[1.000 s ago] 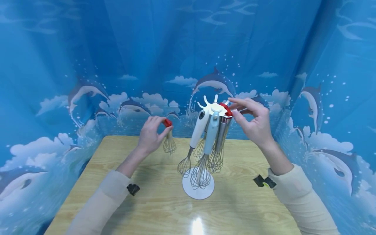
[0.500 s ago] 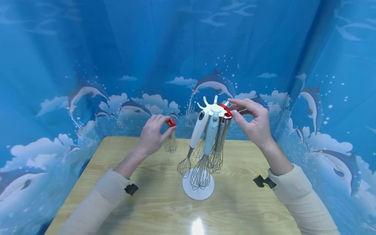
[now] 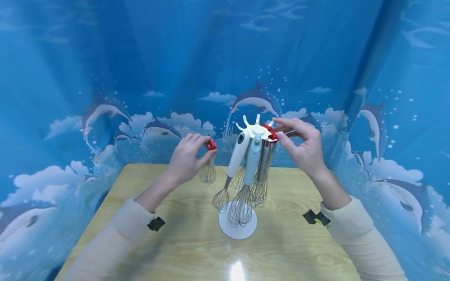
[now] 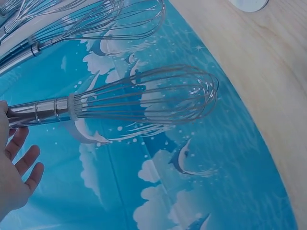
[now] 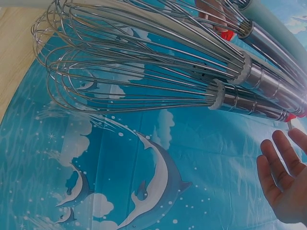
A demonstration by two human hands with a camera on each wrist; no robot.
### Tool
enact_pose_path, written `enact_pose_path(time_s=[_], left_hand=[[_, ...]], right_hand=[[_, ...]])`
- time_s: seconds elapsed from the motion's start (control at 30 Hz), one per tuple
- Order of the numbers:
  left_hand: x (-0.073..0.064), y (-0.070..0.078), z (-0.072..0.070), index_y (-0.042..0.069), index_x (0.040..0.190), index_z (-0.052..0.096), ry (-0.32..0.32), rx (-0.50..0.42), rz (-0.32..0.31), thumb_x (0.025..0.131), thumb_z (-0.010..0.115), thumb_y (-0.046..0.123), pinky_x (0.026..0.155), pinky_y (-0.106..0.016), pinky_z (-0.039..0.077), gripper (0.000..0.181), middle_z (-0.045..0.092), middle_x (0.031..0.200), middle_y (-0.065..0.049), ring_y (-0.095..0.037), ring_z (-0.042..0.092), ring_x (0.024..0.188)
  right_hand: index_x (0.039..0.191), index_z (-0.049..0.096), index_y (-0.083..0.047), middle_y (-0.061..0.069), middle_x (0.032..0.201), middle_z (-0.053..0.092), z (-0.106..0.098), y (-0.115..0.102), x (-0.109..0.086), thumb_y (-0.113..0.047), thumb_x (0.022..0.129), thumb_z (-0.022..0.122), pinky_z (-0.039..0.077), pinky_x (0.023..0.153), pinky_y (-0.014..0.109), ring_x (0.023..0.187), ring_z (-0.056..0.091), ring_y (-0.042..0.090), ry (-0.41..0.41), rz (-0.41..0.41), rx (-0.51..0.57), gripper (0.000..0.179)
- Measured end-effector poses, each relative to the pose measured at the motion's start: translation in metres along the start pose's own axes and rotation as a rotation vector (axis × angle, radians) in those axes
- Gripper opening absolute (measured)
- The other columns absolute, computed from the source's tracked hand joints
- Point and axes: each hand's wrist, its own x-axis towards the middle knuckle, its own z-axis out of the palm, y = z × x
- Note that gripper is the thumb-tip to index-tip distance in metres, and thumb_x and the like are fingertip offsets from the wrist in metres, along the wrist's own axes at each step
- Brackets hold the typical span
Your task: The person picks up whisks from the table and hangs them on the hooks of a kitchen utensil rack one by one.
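Observation:
My left hand (image 3: 188, 158) pinches the red end (image 3: 212, 144) of a balloon whisk, whose wires hang down above the table. In the left wrist view the whisk's steel handle (image 4: 45, 111) shows between fingers and wires. A white whisk stand (image 3: 254, 130) with hooks round its top is right of it. On it hang a white-handled whisk (image 3: 238, 156), a light blue-handled whisk (image 3: 253, 162) and steel-handled whisks with red ends. My right hand (image 3: 306, 146) holds a red end (image 3: 272, 134) at the stand's right side between thumb and index finger. Steel handles (image 5: 256, 102) partly hide one another.
The stand's round white base (image 3: 238, 234) is on a light wooden table (image 3: 190, 242). Blue dolphin-print curtains (image 3: 197, 58) enclose the back and sides. At the back left of the stand, several white hooks (image 3: 245, 119) stick up without whisks.
My left hand has moved slightly right and nearer the stand, carrying its whisk. The right hand has stayed at the red end on the stand.

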Motion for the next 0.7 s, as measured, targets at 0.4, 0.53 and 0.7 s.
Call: enact_pose_path(time_s=[0.4,0.53,0.7], left_hand=[[0.016,0.011,-0.019,0.007,0.118,0.070,-0.027,0.042,0.093,0.099,0.074,0.028,0.089,-0.042,0.055,0.029,0.074,0.106,-0.009,-0.026,0.064,0.097],[0.018,0.014,-0.025,0.008,0.118,0.069,-0.048,0.058,0.102,0.100,0.073,0.029,0.091,-0.044,0.054,0.028,0.073,0.107,-0.009,-0.027,0.063,0.100],[0.021,0.017,-0.031,0.009,0.122,0.067,-0.076,0.064,0.092,0.100,0.072,0.030,0.092,-0.044,0.054,0.030,0.073,0.110,-0.009,-0.027,0.062,0.102]], right_hand=[[0.125,0.077,-0.007,0.022,0.099,0.076,0.000,0.000,0.001,-0.009,0.096,0.065,0.057,0.081,0.014,0.094,0.071,0.000,0.011,-0.004,-0.004,0.032],[0.125,0.077,-0.006,0.008,0.099,0.078,0.001,-0.001,0.001,-0.006,0.095,0.065,0.057,0.081,0.014,0.094,0.070,-0.002,0.013,-0.006,0.001,0.032],[0.124,0.077,-0.005,0.001,0.099,0.078,0.001,-0.001,0.000,-0.002,0.093,0.065,0.058,0.080,0.015,0.093,0.069,-0.005,0.013,-0.006,0.008,0.033]])
